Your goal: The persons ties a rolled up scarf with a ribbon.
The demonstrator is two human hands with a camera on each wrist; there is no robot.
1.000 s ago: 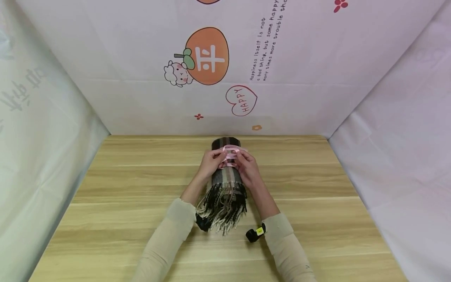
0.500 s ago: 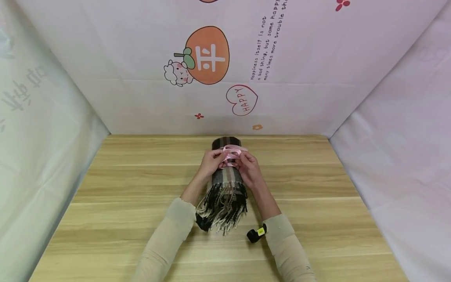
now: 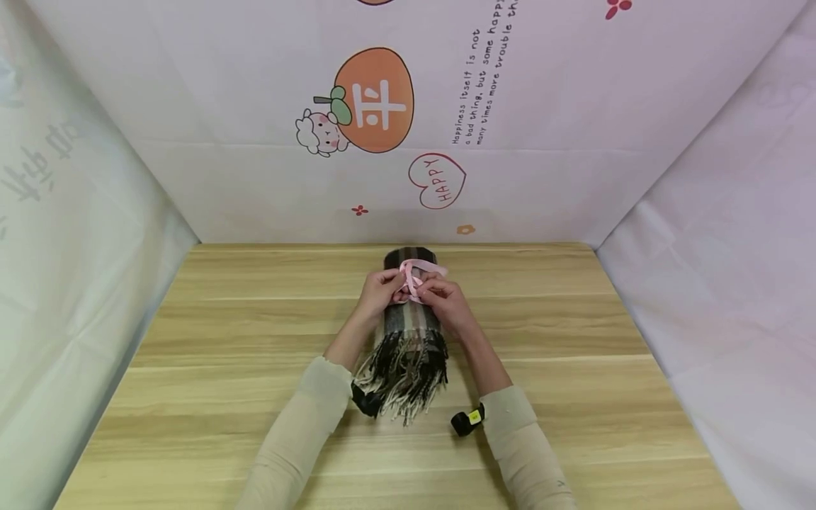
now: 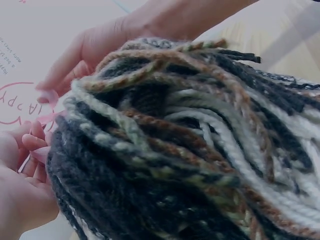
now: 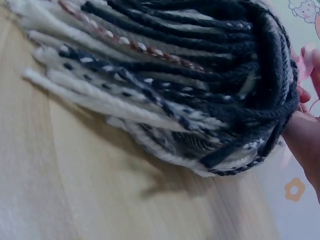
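A rolled plaid scarf (image 3: 413, 319) in black, grey and brown lies lengthwise on the wooden table, its fringe (image 3: 408, 379) towards me. Around its far half runs a pink ribbon (image 3: 423, 266), with a loop standing up over the roll. My left hand (image 3: 381, 292) pinches the ribbon from the left side. From the right, my right hand (image 3: 446, 301) pinches another part of it, thumb and finger close over the middle of the roll. In the left wrist view the fringe (image 4: 150, 150) covers much of the ribbon; in the right wrist view the scarf hides most of the fingers.
A white printed backdrop (image 3: 542, 142) rises at the table's (image 3: 255, 319) far edge. White sheets (image 3: 720, 269) hang along both sides. A small black device with a yellow label (image 3: 467, 421) sits by the right wrist, and another black piece (image 3: 366, 401) by the left.
My right hand has shifted slightly left over the roll, drawing a strand of ribbon across the middle. The round ribbon loop has become narrower. The left hand and the scarf have hardly moved.
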